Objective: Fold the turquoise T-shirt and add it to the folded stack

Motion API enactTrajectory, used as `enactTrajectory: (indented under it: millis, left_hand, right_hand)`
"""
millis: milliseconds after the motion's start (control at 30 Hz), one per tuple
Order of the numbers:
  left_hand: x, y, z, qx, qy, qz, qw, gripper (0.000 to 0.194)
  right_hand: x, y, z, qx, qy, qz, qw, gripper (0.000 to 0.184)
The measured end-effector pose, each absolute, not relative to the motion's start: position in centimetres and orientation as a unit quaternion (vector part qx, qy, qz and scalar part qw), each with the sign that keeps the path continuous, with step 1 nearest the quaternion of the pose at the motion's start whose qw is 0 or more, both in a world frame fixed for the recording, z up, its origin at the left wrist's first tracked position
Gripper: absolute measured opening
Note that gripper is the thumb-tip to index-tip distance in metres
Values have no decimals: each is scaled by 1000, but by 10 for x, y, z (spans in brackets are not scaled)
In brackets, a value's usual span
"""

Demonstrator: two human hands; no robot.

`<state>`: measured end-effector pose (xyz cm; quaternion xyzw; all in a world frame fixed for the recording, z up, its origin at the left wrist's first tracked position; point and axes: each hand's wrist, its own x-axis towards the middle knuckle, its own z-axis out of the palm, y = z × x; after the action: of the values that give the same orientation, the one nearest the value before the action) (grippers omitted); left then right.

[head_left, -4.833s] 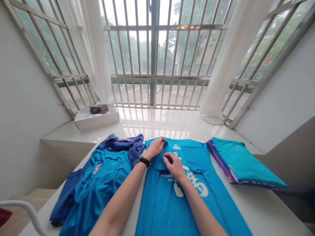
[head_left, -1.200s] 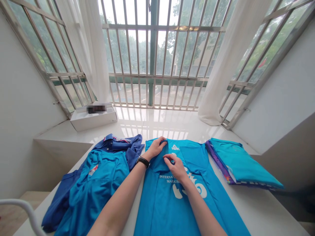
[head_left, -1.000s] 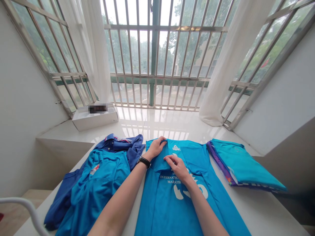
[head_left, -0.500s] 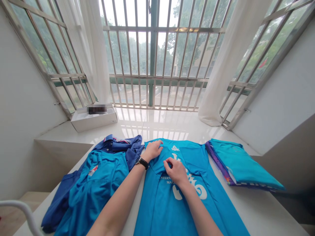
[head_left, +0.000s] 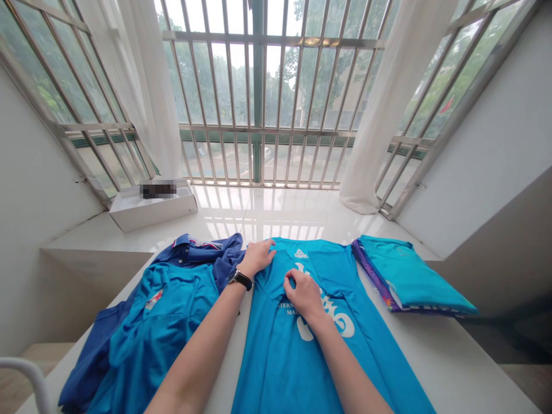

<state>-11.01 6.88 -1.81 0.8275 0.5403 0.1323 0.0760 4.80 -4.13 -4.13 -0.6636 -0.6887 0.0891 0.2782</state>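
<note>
A blue T-shirt with white lettering lies spread before me, its right sleeve folded inward over the body. My left hand, wearing a black-strapped watch at the wrist, rests on the shirt's upper left shoulder with fingers stretched out. Over the shirt's chest, my right hand is curled, thumb and forefinger drawn together at the left sleeve's fabric. Its fingertips are partly hidden. Left of my forearm lie another blue shirt and a dark blue polo shirt under it, both rumpled.
A stack of folded shirts lies on the right of the white table. On the windowsill stands an open white box. White curtains hang before the barred window. A curved white tube shows at lower left.
The view has shifted slightly, so everything sits a little further left. My left hand has slid slightly toward the shirt's outer edge; my right hand stays almost where it was.
</note>
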Motion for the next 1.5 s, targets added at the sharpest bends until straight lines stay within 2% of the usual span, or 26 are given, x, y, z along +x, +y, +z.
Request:
enactTrajectory:
  millis: [333,567,833,1000,1233,1500]
  left_hand:
    - [-154,84,-3,824,550,62,122,40]
    - [-169,87,2,805,583,27,102,38]
    - [-160,86,-7,808,577,37,112,34]
    - [-161,90,-11,811,572,36,119,22]
    - [-163,88,-1,826,542,54,144,28]
    - [-155,80,-1,804,588,48,82,27]
  right_hand:
    - [48,-41,-39,-676,-688,92,247,19]
    - [49,-41,-39,-679,-690,90,234,20]
    - [48,-41,-41,-676,-693,88,233,20]
    - [48,-40,-41,-676,-694,88,232,20]
    - [48,-40,-42,-676,-694,87,233,20]
    - [48,-40,-44,-668,-699,89,239,18]
